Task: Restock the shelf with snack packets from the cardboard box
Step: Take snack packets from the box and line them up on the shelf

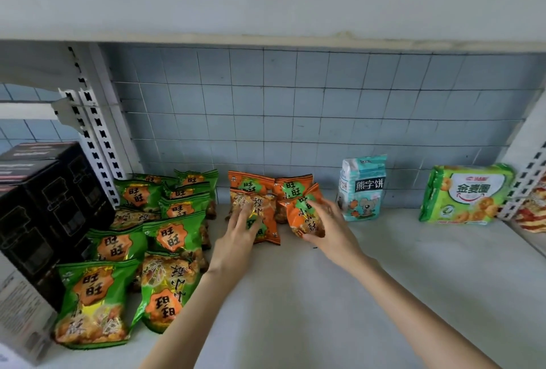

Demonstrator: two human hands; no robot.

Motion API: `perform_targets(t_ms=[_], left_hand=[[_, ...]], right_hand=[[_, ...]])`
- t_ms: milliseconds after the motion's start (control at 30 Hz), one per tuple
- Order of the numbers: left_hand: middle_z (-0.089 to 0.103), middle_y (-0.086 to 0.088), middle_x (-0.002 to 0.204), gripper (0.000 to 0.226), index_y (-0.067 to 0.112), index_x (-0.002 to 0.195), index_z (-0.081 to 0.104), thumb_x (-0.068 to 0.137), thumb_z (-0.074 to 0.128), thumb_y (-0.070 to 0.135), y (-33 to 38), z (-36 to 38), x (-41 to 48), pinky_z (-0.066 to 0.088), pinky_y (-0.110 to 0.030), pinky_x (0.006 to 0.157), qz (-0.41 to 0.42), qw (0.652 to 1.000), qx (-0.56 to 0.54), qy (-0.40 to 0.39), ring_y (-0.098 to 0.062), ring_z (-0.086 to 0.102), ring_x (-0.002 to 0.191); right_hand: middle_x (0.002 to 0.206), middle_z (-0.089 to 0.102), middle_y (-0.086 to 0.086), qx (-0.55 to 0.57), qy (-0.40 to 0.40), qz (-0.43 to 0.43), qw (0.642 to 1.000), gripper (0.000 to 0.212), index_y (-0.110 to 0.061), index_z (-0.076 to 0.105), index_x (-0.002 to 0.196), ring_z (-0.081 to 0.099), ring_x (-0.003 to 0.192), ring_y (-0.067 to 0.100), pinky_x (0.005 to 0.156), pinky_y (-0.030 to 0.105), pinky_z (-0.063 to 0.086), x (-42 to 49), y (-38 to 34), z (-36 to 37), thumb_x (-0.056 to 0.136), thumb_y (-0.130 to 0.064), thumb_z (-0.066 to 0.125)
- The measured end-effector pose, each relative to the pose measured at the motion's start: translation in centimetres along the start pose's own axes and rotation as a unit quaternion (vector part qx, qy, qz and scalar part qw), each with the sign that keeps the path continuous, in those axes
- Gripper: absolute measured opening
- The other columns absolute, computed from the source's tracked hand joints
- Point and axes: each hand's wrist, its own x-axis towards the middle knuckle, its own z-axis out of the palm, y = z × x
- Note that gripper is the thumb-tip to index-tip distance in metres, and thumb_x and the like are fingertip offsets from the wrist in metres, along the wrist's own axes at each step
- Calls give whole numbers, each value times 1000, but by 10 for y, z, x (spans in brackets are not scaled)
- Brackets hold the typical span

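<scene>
Both arms reach forward over the shelf (399, 280): left hand (236, 232), fingers straight, presses the flat orange packet (263, 221); right hand (331, 229) grips the tilted orange packet (302, 216) between fingers and thumb

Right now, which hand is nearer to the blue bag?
Right. The right hand grips an orange packet just left of the blue bag; the left hand rests on a second orange packet farther left.

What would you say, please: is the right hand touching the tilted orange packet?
Touching. The head view shows the right hand gripping the tilted orange packet, fingers across its top, thumb beneath.
</scene>
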Motion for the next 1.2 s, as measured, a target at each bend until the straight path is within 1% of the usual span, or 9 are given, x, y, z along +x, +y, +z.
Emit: perform_targets(t_ms=[133, 300, 400, 467, 600, 800, 900, 1033, 1200], left_hand=[[-3, 4, 159, 58, 28, 150, 18, 98, 41, 15, -4, -3, -18, 53, -35, 86, 19, 1000, -17, -17, -21, 8, 145], [19, 0, 156, 54, 23, 151, 15, 101, 34, 29, -4, -10, -38, 34, -40, 108, 1, 1000, -10, -1, -22, 27, 139], [29, 2, 153, 53, 22, 150, 17, 101, 29, 39, -4, -19, -48, 24, -41, 113, -3, 1000, 1, 24, -18, 27, 140], [35, 4, 150, 54, 23, 149, 21, 100, 26, 45, -7, -28, -53, 22, -41, 113, -9, 999, 2, 44, -17, 30, 139], [44, 6, 143, 54, 24, 146, 28, 99, 25, 49, -16, -49, -68, 30, -40, 104, -4, 997, 1, 76, -18, 36, 135], [37, 5, 150, 56, 24, 148, 27, 98, 28, 49, -31, -60, -108, 20, -41, 113, -10, 997, -34, 75, -18, 28, 140], [42, 3, 146, 54, 24, 146, 32, 96, 35, 45, -38, -58, -129, 27, -42, 107, -7, 996, -55, 71, -20, 36, 135], [39, 1, 148, 57, 23, 146, 30, 95, 33, 48, -44, -54, -144, 26, -40, 108, -13, 997, -60, 56, -21, 36, 134], [39, -5, 148, 61, 17, 146, 33, 95, 36, 50, -26, -52, -160, 27, -43, 108, 8, 994, -98, 54, -27, 32, 136]], right_hand=[[147, 28, 5, -66, 60, 15, 996, 80, -28, 28, 148, 32, 133, 24, 105, 37, 35, 3, -11, 13, 82, -38, 71], [154, 16, 5, -119, -1, 27, 992, 72, -27, 16, 151, 22, 140, 28, 109, 45, 33, -6, -17, 10, 93, -45, 54], [154, 21, 2, -150, -14, 15, 988, 62, -26, 22, 150, 28, 139, 23, 106, 44, 37, -19, -18, -4, 96, -48, 45], [152, 28, -2, -158, -23, 14, 987, 56, -28, 26, 147, 38, 133, 20, 99, 40, 42, -30, -22, -16, 97, -49, 41], [146, 39, -4, -184, -2, 9, 983, 52, -35, 24, 145, 46, 125, 19, 88, 35, 45, -58, -33, -34, 97, -51, 37], [155, 26, 0, -245, -2, 59, 968, 66, -24, 21, 149, 31, 139, 19, 108, 43, 36, -112, -51, -52, 95, -61, 28], [155, 27, -1, -269, 14, 82, 959, 67, -22, 22, 149, 30, 139, 18, 108, 40, 34, -145, -58, -58, 94, -61, 28], [153, 30, -1, -275, 58, 129, 951, 67, -22, 24, 149, 32, 138, 18, 107, 35, 34, -201, -61, -63, 94, -60, 30], [158, 20, 0, -284, 47, 208, 935, 70, -25, 15, 151, 23, 143, 19, 113, 40, 29, -259, -51, -78, 94, -62, 26]])
